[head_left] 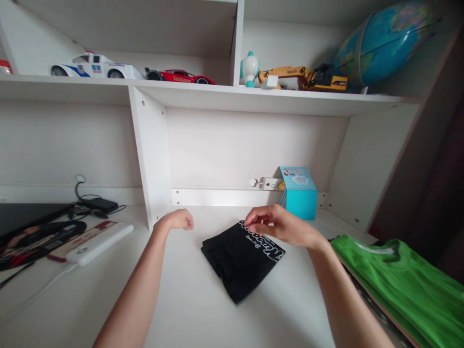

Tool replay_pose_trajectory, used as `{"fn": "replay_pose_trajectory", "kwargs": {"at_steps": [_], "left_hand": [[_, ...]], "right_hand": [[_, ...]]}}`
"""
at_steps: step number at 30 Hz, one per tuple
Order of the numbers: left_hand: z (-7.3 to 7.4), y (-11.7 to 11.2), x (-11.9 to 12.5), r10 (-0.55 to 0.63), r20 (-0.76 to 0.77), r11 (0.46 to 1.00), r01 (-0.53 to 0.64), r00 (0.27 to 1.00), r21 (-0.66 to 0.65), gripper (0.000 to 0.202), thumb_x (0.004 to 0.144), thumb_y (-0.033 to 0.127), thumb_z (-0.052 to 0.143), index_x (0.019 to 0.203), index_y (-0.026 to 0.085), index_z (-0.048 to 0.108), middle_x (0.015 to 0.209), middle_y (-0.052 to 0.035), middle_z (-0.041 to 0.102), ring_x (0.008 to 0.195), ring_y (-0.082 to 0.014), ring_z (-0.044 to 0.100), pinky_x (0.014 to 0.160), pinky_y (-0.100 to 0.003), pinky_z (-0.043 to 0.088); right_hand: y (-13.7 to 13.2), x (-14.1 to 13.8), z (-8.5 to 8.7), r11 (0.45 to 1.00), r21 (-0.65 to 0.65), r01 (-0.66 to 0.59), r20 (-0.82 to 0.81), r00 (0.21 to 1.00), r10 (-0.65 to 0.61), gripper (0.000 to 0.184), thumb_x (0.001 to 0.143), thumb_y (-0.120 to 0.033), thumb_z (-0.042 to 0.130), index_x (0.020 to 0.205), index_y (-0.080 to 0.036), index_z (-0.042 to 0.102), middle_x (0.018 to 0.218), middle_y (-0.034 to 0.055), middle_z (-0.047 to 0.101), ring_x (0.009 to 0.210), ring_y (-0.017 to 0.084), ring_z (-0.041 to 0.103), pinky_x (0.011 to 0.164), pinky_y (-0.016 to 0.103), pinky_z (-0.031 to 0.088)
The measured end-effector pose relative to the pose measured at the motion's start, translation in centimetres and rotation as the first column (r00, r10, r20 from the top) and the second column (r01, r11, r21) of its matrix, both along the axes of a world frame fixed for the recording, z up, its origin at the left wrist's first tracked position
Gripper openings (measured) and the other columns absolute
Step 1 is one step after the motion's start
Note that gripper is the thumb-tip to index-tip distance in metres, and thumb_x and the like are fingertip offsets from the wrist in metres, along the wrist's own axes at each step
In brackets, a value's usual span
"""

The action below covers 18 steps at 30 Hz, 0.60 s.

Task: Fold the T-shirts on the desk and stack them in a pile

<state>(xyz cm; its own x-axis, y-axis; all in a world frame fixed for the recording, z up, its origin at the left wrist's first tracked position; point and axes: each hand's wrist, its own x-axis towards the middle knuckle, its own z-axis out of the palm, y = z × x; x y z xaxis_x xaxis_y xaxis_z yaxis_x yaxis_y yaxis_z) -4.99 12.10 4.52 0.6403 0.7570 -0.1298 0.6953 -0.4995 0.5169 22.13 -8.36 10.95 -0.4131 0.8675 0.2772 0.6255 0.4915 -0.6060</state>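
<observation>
A folded black garment [242,266] with white lettering lies on the white desk, its corners turned at an angle. My right hand [271,224] is over the garment's far right part, fingers loosely bent with a gap between thumb and forefinger; nothing shows in its grasp. Whether the fingertips touch the cloth I cannot tell. To the left of the garment, apart from it, my left hand [177,220] is curled closed above the desk, with nothing visible in it.
Folded clothes with a green shirt [402,285] on top are stacked at right. A blue desk calendar [300,203] stands before a socket [271,183]. Left are a power strip [99,244], a black adapter [98,204] and cables. The shelf [203,91] overhead holds toy vehicles and a globe [384,43].
</observation>
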Motion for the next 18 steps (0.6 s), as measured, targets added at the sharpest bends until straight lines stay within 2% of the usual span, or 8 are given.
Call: {"fn": "replay_pose_trajectory", "kwargs": {"at_steps": [1, 3, 5, 8, 11, 13, 16, 18], "left_hand": [[-0.2, 0.2, -0.2, 0.028, -0.022, 0.999, -0.027, 0.999, 0.019, 0.016, 0.053, 0.016, 0.055, 0.065, 0.016, 0.066, 0.068, -0.0005, 0.068, 0.071, -0.0185, 0.060, 0.062, -0.022, 0.043], [-0.2, 0.3, -0.2, 0.010, 0.014, 1.000, -0.010, 1.000, 0.027, 0.021, 0.055, 0.017, 0.053, 0.070, 0.016, 0.067, 0.073, -0.0007, 0.069, 0.074, -0.0182, 0.061, 0.064, -0.022, 0.043], [0.0, 0.1, 0.0, -0.029, 0.063, 0.999, 0.028, 0.998, 0.015, 0.024, 0.057, 0.019, 0.052, 0.075, 0.016, 0.068, 0.079, -0.0017, 0.069, 0.077, -0.0183, 0.062, 0.067, -0.022, 0.044], [0.2, -0.1, 0.4, -0.025, 0.063, 1.000, 0.025, 0.998, 0.010, 0.027, 0.057, 0.022, 0.053, 0.079, 0.015, 0.068, 0.083, -0.0036, 0.070, 0.081, -0.0195, 0.062, 0.069, -0.023, 0.044], [0.0, 0.0, 0.5, 0.005, 0.040, 1.000, -0.005, 0.999, 0.007, 0.031, 0.057, 0.023, 0.054, 0.084, 0.015, 0.068, 0.088, -0.0049, 0.070, 0.084, -0.0205, 0.062, 0.071, -0.024, 0.045], [-0.1, 0.1, 0.5, 0.018, 0.028, 1.000, -0.018, 0.999, 0.010, 0.033, 0.058, 0.024, 0.055, 0.086, 0.015, 0.067, 0.091, -0.0050, 0.069, 0.085, -0.0203, 0.062, 0.072, -0.024, 0.045], [-0.2, 0.1, 0.6, 0.020, 0.023, 1.000, -0.021, 1.000, 0.024, 0.033, 0.058, 0.025, 0.055, 0.087, 0.015, 0.067, 0.091, -0.0044, 0.069, 0.085, -0.0201, 0.062, 0.073, -0.024, 0.045], [-0.3, 0.0, 0.8, 0.024, 0.035, 0.999, -0.025, 0.999, 0.034, 0.032, 0.058, 0.025, 0.056, 0.086, 0.016, 0.068, 0.089, -0.0038, 0.070, 0.085, -0.0202, 0.062, 0.072, -0.024, 0.045]], "right_hand": [[0.7, 0.5, -0.5, 0.999, 0.023, 0.042, -0.006, 0.999, -0.042, 0.015, 0.079, -0.027, 0.051, 0.085, -0.017, 0.061, 0.073, 0.0001, 0.062, 0.063, 0.009, 0.054, 0.057, 0.020, 0.041], [2.5, 1.9, -2.0, 0.987, 0.047, 0.157, 0.041, 0.987, -0.158, 0.016, 0.078, -0.025, 0.050, 0.084, -0.017, 0.063, 0.075, 0.0011, 0.064, 0.066, 0.011, 0.057, 0.061, 0.022, 0.043], [4.1, 3.1, -4.0, 0.974, 0.003, 0.228, 0.145, 0.963, -0.226, 0.018, 0.075, -0.022, 0.051, 0.087, -0.019, 0.065, 0.080, 0.0023, 0.066, 0.074, 0.014, 0.059, 0.067, 0.023, 0.044], [5.8, 3.9, -7.1, 0.966, -0.138, 0.220, 0.311, 0.935, -0.169, 0.038, 0.064, -0.021, 0.062, 0.102, -0.024, 0.064, 0.106, 0.0034, 0.063, 0.098, 0.020, 0.055, 0.082, 0.028, 0.042], [6.4, 3.9, -9.5, 0.933, -0.305, 0.190, 0.425, 0.904, -0.045, 0.067, 0.054, -0.021, 0.071, 0.118, -0.028, 0.054, 0.131, 0.0033, 0.045, 0.115, 0.024, 0.044, 0.093, 0.030, 0.036], [6.5, 3.6, -10.3, 0.918, -0.326, 0.226, 0.476, 0.878, -0.047, 0.073, 0.053, -0.024, 0.072, 0.123, -0.028, 0.049, 0.135, 0.0029, 0.040, 0.118, 0.022, 0.042, 0.094, 0.027, 0.035], [6.4, 2.9, -10.7, 0.909, -0.232, 0.347, 0.554, 0.815, -0.169, 0.071, 0.056, -0.029, 0.072, 0.123, -0.026, 0.048, 0.128, 0.0040, 0.048, 0.115, 0.021, 0.046, 0.091, 0.026, 0.037], [6.2, 1.8, -10.7, 0.887, -0.166, 0.431, 0.596, 0.761, -0.258, 0.065, 0.060, -0.033, 0.070, 0.121, -0.021, 0.052, 0.121, 0.0084, 0.054, 0.110, 0.024, 0.050, 0.088, 0.029, 0.040]]}}
